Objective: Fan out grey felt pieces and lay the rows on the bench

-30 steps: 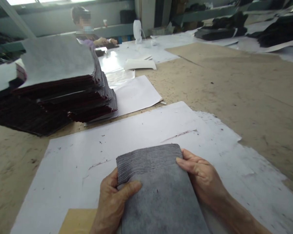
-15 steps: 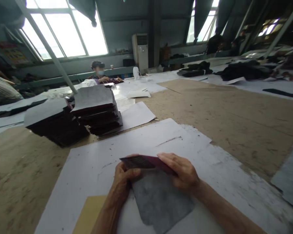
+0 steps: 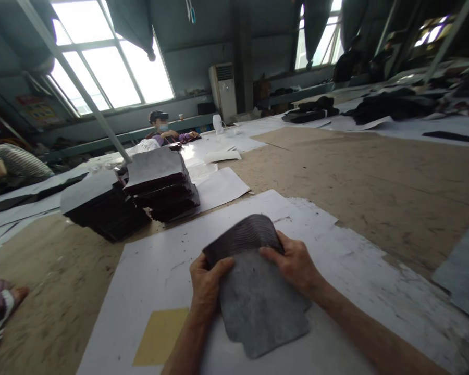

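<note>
A grey fabric piece (image 3: 258, 302) with a ribbed far edge lies in front of me on a large white paper sheet (image 3: 160, 265). My left hand (image 3: 205, 284) grips its left side, thumb on top. At the upper right of the piece my right hand (image 3: 295, 265) pinches the cloth just under the ribbed band. The ribbed end is lifted and curled up between both hands. A yellow-brown card (image 3: 160, 336) shows on the paper to the left of my left forearm.
Two stacks of dark fabric pieces (image 3: 162, 182) (image 3: 101, 205) stand at the far left on the brown table (image 3: 375, 182). A seated person (image 3: 162, 127) works at the far end. Another person's arm (image 3: 8, 166) and a foot (image 3: 0, 302) show at the left edge. More white sheets (image 3: 219, 187) lie beyond.
The camera tilted up from the table to the room. Both hands lifted the ribbed end, showing a maroon side half a second ago; now the grey ribbed side curls upward.
</note>
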{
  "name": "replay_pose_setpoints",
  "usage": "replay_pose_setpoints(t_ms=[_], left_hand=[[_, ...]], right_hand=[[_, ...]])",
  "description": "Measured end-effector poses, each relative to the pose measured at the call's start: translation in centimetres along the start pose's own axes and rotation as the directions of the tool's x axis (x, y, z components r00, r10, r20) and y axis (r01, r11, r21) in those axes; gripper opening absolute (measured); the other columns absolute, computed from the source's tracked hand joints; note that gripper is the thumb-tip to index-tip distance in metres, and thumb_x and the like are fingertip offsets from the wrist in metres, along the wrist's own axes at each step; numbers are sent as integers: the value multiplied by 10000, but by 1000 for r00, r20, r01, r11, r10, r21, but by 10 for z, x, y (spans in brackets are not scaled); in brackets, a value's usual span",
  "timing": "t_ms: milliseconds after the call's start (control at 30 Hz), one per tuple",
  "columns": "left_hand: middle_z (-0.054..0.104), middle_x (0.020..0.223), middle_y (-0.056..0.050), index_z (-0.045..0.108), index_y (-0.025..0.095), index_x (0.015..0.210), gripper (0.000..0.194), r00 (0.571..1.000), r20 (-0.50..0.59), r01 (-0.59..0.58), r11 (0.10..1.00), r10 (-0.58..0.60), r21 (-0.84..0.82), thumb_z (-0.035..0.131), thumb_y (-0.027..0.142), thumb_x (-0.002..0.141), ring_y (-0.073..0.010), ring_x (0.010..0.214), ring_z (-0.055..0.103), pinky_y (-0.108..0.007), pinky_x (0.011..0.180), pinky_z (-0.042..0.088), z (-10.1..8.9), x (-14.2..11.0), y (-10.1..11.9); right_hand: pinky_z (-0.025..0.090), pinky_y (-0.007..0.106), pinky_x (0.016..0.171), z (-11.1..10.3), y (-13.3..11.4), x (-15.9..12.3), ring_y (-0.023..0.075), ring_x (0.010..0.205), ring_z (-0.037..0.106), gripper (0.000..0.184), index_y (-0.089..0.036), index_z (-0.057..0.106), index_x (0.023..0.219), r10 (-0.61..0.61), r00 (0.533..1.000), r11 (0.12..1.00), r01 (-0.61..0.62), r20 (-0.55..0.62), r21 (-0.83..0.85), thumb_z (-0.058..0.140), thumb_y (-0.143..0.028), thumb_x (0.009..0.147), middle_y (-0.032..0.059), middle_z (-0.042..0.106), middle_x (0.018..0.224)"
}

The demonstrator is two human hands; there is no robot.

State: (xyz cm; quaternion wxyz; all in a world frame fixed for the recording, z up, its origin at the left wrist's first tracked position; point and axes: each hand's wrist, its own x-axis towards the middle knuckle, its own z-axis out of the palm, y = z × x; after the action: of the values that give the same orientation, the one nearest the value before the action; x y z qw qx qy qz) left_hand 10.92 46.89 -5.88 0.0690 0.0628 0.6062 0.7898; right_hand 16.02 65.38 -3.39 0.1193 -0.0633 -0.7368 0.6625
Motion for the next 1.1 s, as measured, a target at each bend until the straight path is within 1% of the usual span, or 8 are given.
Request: replay_pose_setpoints(t_ms=[133,267,367,467,567,833,967,1100], left_hand=[[675,821,-83,649,112,906,380,988,100,119,993,-117,-15,691,348,611,-202,663,606,-307,594,482,4,0,-3],[639,668,-15,656,122,744,234,995,46,80,995,-83,66,738,289,603,-155,601,563,-257,570,453,8,-2,-4],[643,680,13,691,149,732,199,1000,19,-17,992,15,126,768,228,566,-159,699,563,-242,677,455,8,-6,2],[686,833,-5,703,169,817,286,999,12,-31,997,31,71,779,208,544,-200,845,585,-269,797,456,7,-10,10],[691,823,-45,683,144,829,313,997,51,65,997,-63,-31,756,281,556,-228,769,621,-325,710,499,11,-14,12],[623,579,-13,629,99,647,234,978,38,205,977,-203,-50,784,238,540,-137,503,559,-241,486,450,8,-11,6],[646,626,-10,650,101,662,225,987,27,159,984,-157,-86,789,178,502,-128,554,569,-221,531,451,5,-9,11],[688,772,-27,666,146,841,397,985,59,171,967,-162,-191,752,196,457,-197,676,625,-307,643,506,14,-10,15]], right_hand=[[416,330,959,-1,-2,-1,244,1046,543,354,-219,657,948,-8,999,1000,9,-51,22,725,-345,623,16,647,1023],[539,363,673,-7,-3,8,256,752,638,376,-123,637,946,148,984,985,-155,104,70,684,-355,655,77,676,838],[538,362,603,-9,-3,8,254,664,635,338,-112,648,871,183,971,977,-198,155,84,697,-343,629,75,672,747],[510,365,771,-4,-3,2,262,838,613,282,-176,653,820,112,994,990,-113,18,82,733,-330,597,42,671,811],[424,347,935,-1,-3,-1,273,1032,537,317,-213,662,860,55,997,994,-49,-55,97,747,-350,588,17,659,952],[544,417,657,-13,-5,9,286,711,642,389,-80,661,853,227,923,940,-292,310,179,708,-337,565,113,674,762],[527,411,761,-7,-2,3,294,824,627,315,-149,685,818,121,978,979,-145,169,140,741,-322,561,48,682,816],[387,345,999,-1,-1,-3,258,1048,549,275,-233,708,824,-45,999,993,43,12,105,747,-297,560,14,665,970]])
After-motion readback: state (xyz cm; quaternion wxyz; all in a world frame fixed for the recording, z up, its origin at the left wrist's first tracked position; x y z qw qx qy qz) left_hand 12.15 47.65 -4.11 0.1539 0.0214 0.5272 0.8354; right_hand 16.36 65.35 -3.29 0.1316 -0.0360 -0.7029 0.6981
